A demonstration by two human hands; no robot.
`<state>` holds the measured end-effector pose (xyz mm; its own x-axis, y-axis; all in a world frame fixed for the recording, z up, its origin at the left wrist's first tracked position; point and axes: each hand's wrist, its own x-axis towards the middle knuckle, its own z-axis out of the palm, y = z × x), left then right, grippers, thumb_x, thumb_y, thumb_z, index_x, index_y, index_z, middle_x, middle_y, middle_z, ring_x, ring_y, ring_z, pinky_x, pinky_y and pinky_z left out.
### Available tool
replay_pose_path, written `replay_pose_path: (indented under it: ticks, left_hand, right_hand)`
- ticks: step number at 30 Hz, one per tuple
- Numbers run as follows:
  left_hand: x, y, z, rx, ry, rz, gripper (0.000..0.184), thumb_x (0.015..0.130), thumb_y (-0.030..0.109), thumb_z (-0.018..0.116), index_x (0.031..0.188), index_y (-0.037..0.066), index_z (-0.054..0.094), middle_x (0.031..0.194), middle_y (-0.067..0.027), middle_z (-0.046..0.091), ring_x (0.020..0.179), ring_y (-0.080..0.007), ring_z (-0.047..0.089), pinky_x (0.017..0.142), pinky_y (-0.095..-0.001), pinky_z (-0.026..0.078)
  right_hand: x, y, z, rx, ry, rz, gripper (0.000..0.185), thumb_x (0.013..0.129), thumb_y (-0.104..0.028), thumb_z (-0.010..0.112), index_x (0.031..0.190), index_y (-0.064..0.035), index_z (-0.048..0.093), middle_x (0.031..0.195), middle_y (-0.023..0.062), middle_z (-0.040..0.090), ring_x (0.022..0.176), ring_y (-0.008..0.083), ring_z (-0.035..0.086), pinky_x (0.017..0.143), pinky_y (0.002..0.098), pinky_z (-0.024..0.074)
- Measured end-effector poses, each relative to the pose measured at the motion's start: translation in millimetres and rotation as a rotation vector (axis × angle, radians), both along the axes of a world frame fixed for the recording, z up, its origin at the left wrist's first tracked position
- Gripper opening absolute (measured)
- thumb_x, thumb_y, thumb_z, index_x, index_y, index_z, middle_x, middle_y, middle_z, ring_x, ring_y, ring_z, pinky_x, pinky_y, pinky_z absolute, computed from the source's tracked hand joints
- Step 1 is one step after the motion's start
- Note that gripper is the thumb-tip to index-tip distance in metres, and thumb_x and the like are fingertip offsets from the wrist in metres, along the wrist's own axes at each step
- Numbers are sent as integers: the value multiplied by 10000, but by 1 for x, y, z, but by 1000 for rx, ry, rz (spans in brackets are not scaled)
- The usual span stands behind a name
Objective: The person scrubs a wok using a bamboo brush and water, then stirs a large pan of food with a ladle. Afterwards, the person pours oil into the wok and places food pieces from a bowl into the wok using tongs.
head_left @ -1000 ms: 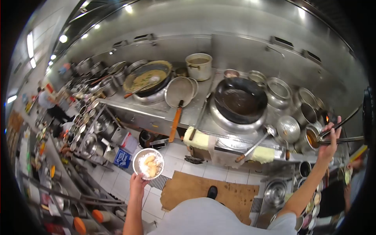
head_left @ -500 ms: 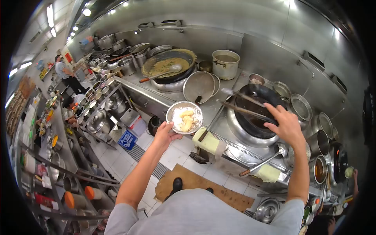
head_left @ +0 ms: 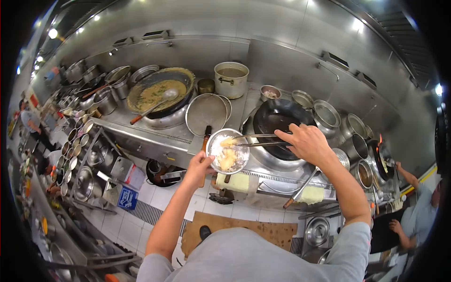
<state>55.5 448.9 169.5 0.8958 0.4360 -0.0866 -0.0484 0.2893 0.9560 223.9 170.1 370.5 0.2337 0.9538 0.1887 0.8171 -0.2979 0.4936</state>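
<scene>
My left hand (head_left: 199, 167) grips the rim of a small metal bowl (head_left: 245, 165), which holds white powder and pale yellow pieces (head_left: 228, 160). My right hand (head_left: 305, 141) is closed on a pair of long metal tongs (head_left: 263, 140). The tongs' tips are inside the bowl, at one of the pieces. Just beyond my right hand, a dark wok (head_left: 277, 117) rests on a round metal burner ring. To the bowl's upper left lies a round mesh strainer (head_left: 206, 115) with a wooden handle.
A large wok of yellowish food (head_left: 157, 96) and a tall pot (head_left: 231, 84) stand at the back left. A ladle (head_left: 300, 190) lies along the stove's front edge. On the right, a co-worker (head_left: 420, 211) stands near a pan with a flame. Shelves with bowls line the left.
The tongs have come from the far right, over the wok, to the bowl, and their tips are now in it. My left hand has raised the bowl from its earlier low place.
</scene>
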Motion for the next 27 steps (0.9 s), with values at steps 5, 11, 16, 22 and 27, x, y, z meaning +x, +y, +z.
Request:
replay_pose_path:
  ticks: [5, 11, 16, 22, 27]
  left_hand:
    - [9, 7, -36, -220, 47, -10, 147, 944, 163, 588, 934, 34, 519, 933, -93, 617, 873, -194, 646, 804, -378, 589]
    - [-10, 0, -74, -310, 106, 5, 149, 964, 158, 550, 1028, 26, 521, 1051, -122, 610, 968, -238, 641, 844, -426, 574]
    - [-46, -3, -92, -277, 191, 10, 246, 959, 154, 532, 1180, 50, 507, 1106, -115, 631, 995, -248, 653, 865, -435, 560]
    - [-50, -12, -75, -325, 175, 40, 314, 949, 176, 550, 1231, 51, 492, 1185, -117, 615, 1035, -258, 642, 900, -438, 544]
    - [-39, -7, -65, -432, 123, 94, 360, 953, 180, 549, 1274, 41, 462, 1254, -130, 571, 1118, -280, 596, 925, -455, 525]
  right_hand:
    - [-7, -8, -13, 25, 297, -177, 534, 774, -288, 725, 1282, -235, 570, 883, 82, 594, 745, 272, 642, 641, 393, 515]
    - [45, -64, -46, 152, 380, -467, 451, 785, -300, 679, 1228, -239, 620, 936, 129, 674, 817, 339, 673, 748, 450, 537]
    - [160, -104, -128, 20, 201, -753, 317, 789, -244, 649, 1101, -196, 679, 876, 100, 699, 848, 317, 684, 740, 437, 539]
    - [204, -71, -164, 237, 263, -956, 467, 840, -330, 633, 1259, -140, 549, 1033, 192, 653, 931, 367, 670, 816, 456, 538]
    - [145, -49, -81, 336, 312, -428, 650, 819, -403, 689, 1380, -172, 457, 1012, 154, 615, 903, 342, 643, 754, 467, 509]
